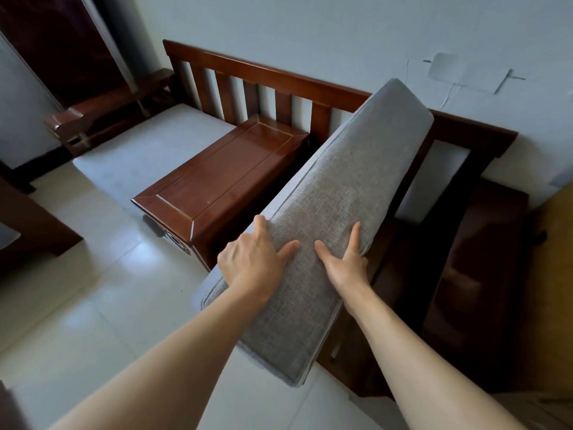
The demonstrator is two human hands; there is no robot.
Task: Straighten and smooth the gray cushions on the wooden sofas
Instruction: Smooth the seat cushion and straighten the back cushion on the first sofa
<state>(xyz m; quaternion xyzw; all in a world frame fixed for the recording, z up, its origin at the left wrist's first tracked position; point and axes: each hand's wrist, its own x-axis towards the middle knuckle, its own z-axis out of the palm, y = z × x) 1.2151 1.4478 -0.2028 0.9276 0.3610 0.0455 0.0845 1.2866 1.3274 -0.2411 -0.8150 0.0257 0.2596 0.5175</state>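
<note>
A long gray woven cushion is lifted off the wooden sofa and tilts up, its far end near the backrest, its near end over the floor. My left hand holds its left edge, thumb on the top face, fingers wrapped round the side. My right hand holds the right edge the same way, thumb on top, with the other fingers hidden behind the cushion. A pale gray seat cushion lies flat on the sofa's left seat.
A built-in wooden table section divides the sofa seats. The right seat frame is dark and bare. A wooden armrest stands far left. White tiled floor lies in front, with the white wall behind.
</note>
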